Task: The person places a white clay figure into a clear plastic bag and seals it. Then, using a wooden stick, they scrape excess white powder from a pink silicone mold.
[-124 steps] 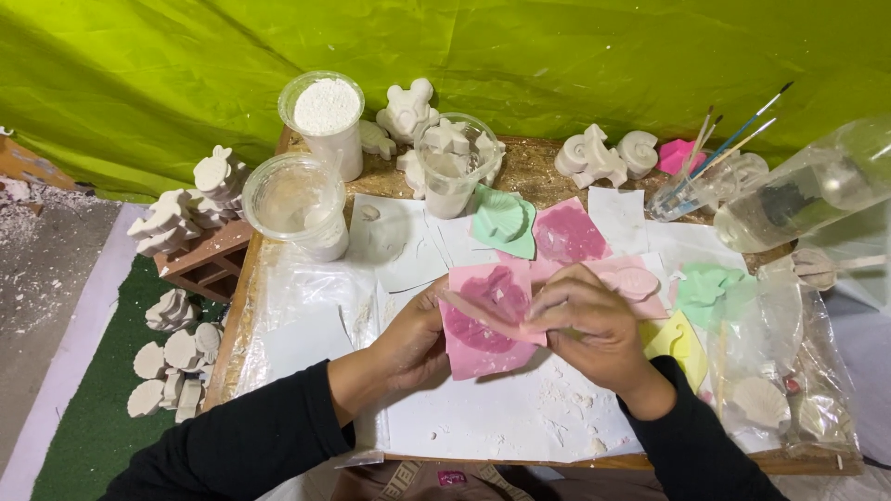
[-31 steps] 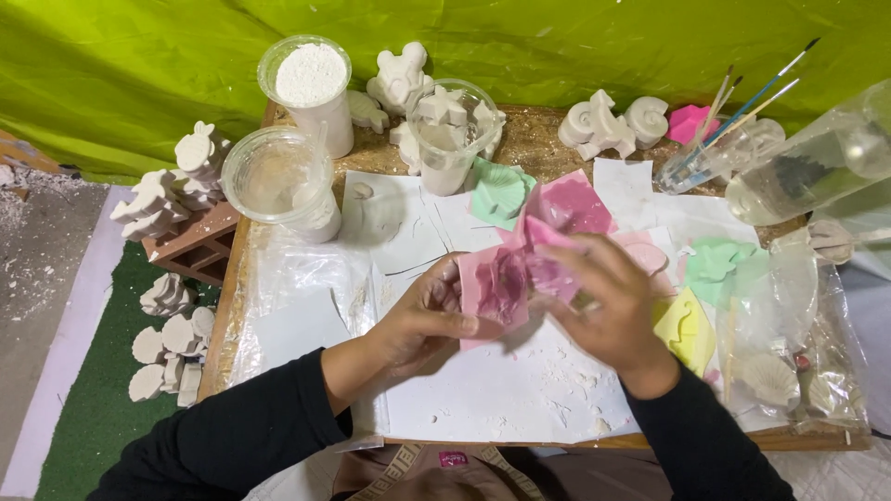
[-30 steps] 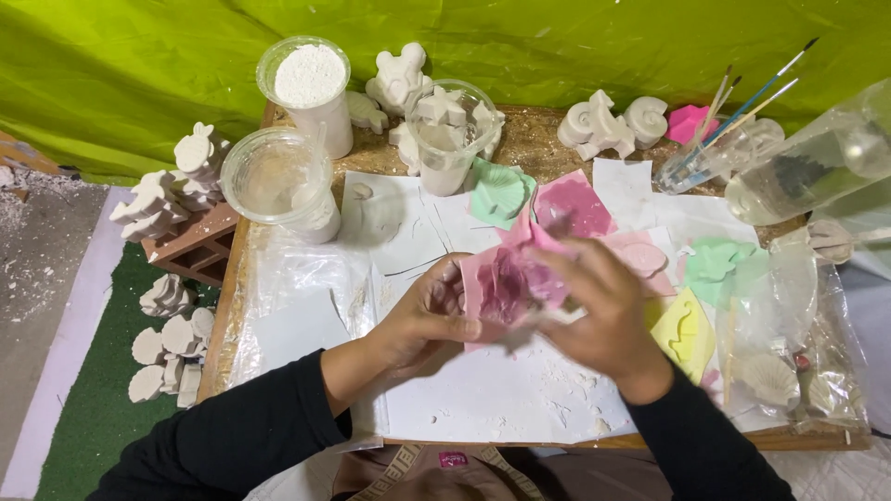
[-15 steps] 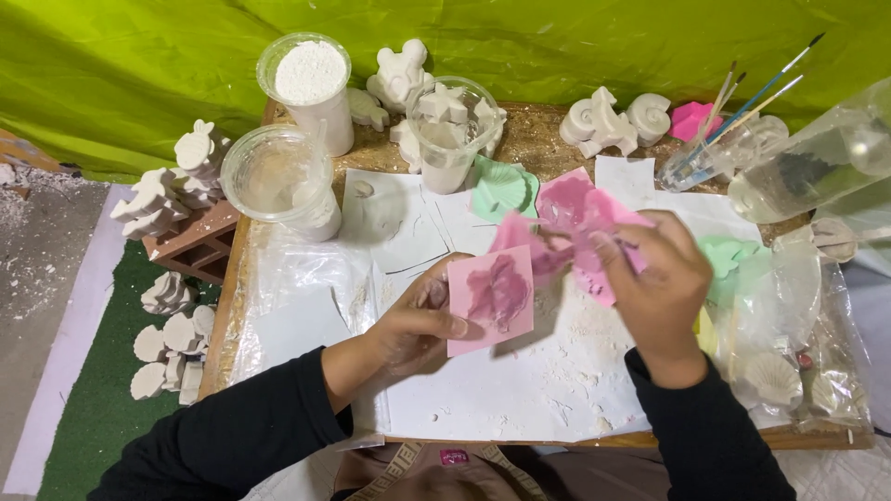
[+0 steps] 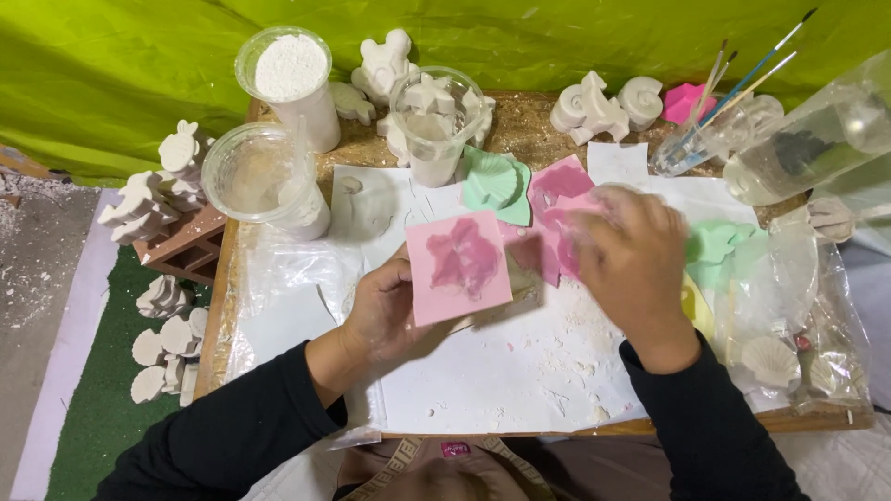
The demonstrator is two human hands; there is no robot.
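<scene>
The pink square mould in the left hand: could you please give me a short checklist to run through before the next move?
1. Left hand has a grip on the pink square mould: ok, held at its left edge, raised off the paper.
2. Mould cavity faces up: ok, the darker pink hollow shows.
3. Cavity empty: cannot tell, the hollow is too blurred.
4. Right hand free: cannot tell; it is blurred over the second pink mould.
5. White paper under the hands clean: not ok, plaster crumbs lie scattered.
6. Powder cup upright and apart from the hands: ok.
</scene>
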